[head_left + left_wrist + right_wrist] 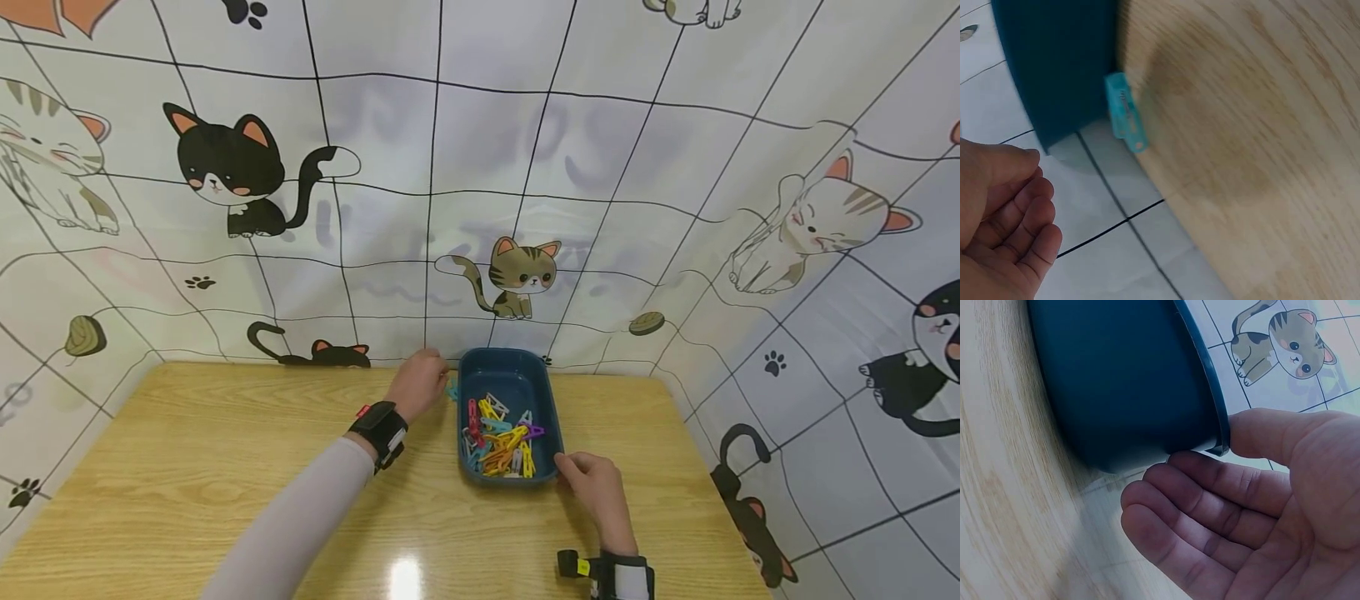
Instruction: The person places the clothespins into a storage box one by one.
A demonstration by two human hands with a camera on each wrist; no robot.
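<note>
A dark blue plastic bin (504, 372) stands on the table, holding several coloured clothespins (516, 437) in a loose pile at its near end. My right hand (597, 492) pinches the bin's near right rim, thumb on the rim and fingers below it in the right wrist view. Close to the far left corner of the bin is my left hand (422, 385). Its fingers are loosely bent, and nothing shows between them in the left wrist view. A teal clothespin (1125, 112) lies outside the bin, against its left wall, apart from the left hand.
The light wooden table (247, 442) ends at a far edge, just behind the bin. White sheeting with cat prints (390, 225) rises behind it and along both sides. Each wrist wears a black strap (381, 432) with a device.
</note>
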